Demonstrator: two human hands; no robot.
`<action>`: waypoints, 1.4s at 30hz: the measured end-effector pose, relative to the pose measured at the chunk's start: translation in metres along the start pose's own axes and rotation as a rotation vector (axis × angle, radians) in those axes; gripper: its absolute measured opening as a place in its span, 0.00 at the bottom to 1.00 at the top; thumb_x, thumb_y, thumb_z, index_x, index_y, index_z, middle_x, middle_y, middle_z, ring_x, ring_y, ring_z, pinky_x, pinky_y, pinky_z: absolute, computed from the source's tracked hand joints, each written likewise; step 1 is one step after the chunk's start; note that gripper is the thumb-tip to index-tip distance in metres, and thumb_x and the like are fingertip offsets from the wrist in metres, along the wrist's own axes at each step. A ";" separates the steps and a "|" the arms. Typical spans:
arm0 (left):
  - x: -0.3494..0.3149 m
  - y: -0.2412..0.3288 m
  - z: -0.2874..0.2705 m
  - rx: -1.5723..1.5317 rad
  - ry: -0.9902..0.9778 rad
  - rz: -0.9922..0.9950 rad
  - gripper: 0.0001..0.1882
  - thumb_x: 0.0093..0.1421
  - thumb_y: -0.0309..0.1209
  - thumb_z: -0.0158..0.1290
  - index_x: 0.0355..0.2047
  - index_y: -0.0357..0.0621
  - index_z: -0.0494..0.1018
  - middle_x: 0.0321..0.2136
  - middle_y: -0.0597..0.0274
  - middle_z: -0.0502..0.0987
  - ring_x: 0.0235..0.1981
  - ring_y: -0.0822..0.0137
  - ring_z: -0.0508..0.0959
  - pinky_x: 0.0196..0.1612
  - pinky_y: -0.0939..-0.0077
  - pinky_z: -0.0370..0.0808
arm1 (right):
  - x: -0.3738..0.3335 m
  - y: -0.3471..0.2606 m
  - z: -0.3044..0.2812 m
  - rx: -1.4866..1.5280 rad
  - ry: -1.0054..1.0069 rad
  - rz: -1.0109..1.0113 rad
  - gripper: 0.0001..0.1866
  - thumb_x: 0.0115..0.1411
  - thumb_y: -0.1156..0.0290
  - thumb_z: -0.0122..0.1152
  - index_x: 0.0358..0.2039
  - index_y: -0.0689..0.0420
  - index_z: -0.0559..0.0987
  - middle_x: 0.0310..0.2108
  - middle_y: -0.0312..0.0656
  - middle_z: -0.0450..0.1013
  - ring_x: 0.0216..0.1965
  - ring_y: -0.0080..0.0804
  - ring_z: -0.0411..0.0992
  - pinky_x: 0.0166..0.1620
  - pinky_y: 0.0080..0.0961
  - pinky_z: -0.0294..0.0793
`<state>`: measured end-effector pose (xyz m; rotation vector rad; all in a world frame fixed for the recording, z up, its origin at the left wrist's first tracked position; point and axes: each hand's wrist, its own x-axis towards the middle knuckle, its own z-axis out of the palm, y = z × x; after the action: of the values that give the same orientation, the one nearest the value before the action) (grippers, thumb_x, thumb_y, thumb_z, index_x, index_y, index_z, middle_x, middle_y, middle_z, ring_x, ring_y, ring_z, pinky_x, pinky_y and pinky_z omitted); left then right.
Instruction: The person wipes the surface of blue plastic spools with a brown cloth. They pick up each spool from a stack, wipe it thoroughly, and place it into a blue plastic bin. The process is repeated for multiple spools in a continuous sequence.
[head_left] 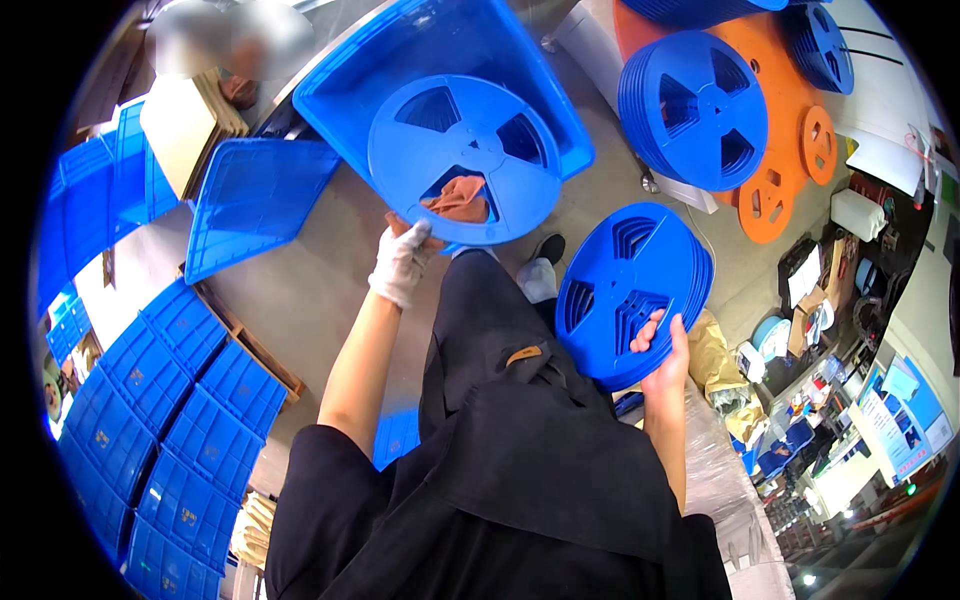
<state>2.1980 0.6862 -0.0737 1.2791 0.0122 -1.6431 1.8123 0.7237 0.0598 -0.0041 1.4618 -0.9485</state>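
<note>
While the right hand (664,360) grips a stack of blue reels (590,345) beside the hip, its fingers bend into a cut-out and its thumb lies along the rim. The left hand (402,262), in a white fabric glove, has its forearm stretched forward and is closed on the near rim of a single blue reel (470,130), flat, round and smooth. Through the window nearest this hand shows a brown cloth (460,200), soft and crumpled. Just beyond that reel is a deep blue bin (350,80) of shiny plastic; because the reel covers part of it, I cannot tell all its contents. Left of the left hand are stacked blue crates (165,400). Farther forward from the right hand, another pile of reels (718,95) rests over orange discs (768,205) with holes.
</note>
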 end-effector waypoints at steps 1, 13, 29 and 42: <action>0.022 -0.005 0.003 0.084 0.031 0.014 0.16 0.58 0.24 0.53 0.47 0.36 0.69 0.35 0.60 0.76 0.32 0.67 0.77 0.39 0.71 0.77 | -0.001 0.004 -0.001 0.007 0.004 -0.004 0.20 0.66 0.49 0.45 0.37 0.55 0.70 0.21 0.36 0.66 0.22 0.26 0.63 0.28 0.25 0.64; 0.158 -0.057 0.095 0.168 0.089 -0.028 0.13 0.59 0.21 0.49 0.44 0.43 0.72 0.37 0.61 0.78 0.35 0.68 0.77 0.40 0.73 0.73 | -0.018 0.009 -0.005 0.171 -0.141 -0.076 0.25 0.65 0.43 0.43 0.38 0.56 0.68 0.18 0.32 0.57 0.18 0.21 0.55 0.26 0.20 0.57; -0.024 -0.003 0.060 0.285 0.022 0.515 0.20 0.62 0.23 0.51 0.55 0.40 0.67 0.52 0.62 0.71 0.54 0.68 0.69 0.60 0.73 0.63 | -0.046 -0.041 0.010 0.695 -0.791 -0.140 0.23 0.61 0.44 0.53 0.31 0.52 0.63 0.11 0.26 0.53 0.11 0.14 0.52 0.18 0.15 0.51; -0.113 0.058 0.122 0.594 -0.318 0.704 0.24 0.51 0.22 0.54 0.51 0.41 0.71 0.53 0.53 0.71 0.57 0.58 0.69 0.59 0.67 0.65 | -0.081 -0.037 0.048 0.497 -1.014 -0.042 0.24 0.59 0.43 0.55 0.29 0.52 0.64 0.08 0.25 0.54 0.07 0.12 0.51 0.15 0.13 0.48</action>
<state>2.1431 0.6689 0.0926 1.2201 -1.0677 -1.2274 1.8459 0.7176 0.1554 -0.1324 0.2843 -1.0865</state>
